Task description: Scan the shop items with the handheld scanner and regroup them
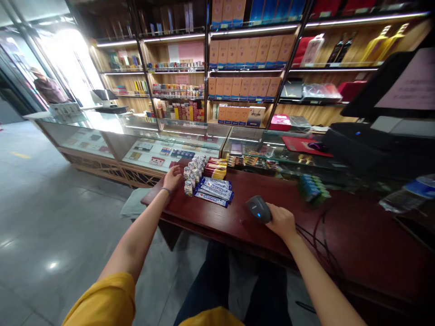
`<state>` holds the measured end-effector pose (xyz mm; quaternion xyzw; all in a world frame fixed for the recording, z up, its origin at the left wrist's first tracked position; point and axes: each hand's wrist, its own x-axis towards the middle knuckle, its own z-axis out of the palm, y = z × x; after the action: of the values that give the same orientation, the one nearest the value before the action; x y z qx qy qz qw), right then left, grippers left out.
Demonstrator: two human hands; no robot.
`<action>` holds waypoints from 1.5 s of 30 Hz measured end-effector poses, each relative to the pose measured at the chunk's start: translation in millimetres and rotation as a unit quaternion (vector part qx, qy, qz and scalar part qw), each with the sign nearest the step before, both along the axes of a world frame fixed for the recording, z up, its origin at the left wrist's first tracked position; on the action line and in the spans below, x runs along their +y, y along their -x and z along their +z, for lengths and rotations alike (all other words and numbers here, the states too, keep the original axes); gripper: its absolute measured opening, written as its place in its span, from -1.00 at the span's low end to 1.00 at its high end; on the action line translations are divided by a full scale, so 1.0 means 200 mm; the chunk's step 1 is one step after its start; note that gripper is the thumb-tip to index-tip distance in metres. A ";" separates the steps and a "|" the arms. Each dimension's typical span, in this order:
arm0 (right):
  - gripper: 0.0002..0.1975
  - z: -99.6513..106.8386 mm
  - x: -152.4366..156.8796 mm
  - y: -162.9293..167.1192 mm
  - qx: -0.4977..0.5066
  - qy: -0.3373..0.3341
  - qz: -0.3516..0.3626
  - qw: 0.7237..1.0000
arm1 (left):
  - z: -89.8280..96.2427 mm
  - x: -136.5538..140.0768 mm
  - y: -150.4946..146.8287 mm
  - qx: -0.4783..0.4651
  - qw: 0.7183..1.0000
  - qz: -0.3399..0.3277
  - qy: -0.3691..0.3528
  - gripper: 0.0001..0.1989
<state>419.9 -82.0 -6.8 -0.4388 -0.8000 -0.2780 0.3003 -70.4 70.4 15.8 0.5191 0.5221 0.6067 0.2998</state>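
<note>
My right hand (282, 221) is wrapped round the handle of a black barcode scanner (258, 209) with a lit blue light, held over the dark red table (217, 222). My left hand (172, 177) is by the table's left edge, fingers apart and loosely bent, beside rows of small white-labelled bottles (189, 187). Nothing shows in it. Right of the bottles lie several blue-and-white long packets (214, 190). Behind these is a stack of red-and-yellow packets (215, 168).
Green-and-blue small packs (312, 188) and black cables (322, 240) are on the table's right. A glass display counter (190, 131) runs behind, with shelves of boxed goods beyond. A monitor (384, 86) stands at right. A person (50, 88) is far left, near a stool (133, 203).
</note>
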 end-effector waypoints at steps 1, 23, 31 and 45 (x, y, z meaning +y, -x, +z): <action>-0.64 0.00 0.00 -0.01 0.000 0.001 -0.003 1.000 | 0.04 -0.02 0.00 0.010 0.999 0.023 -0.021 -0.59; -0.65 0.02 -0.23 -0.56 0.021 -0.011 -0.157 0.987 | 0.24 -0.33 -1.36 -0.060 0.969 -0.200 -0.131 -0.64; -0.58 0.03 -0.29 -0.82 0.062 -0.012 -0.219 0.974 | 0.05 -0.34 -1.79 -0.071 0.956 -0.266 -0.099 -0.64; -0.64 -0.01 -0.36 -0.89 0.099 -0.024 -0.253 0.962 | -0.17 -0.28 -2.38 0.000 0.926 -0.369 -0.076 -0.53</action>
<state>598.6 -153.1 -8.3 -0.6452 -0.6220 -0.3194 0.3080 405.0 14.4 -19.0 0.6959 0.2459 0.4917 0.4620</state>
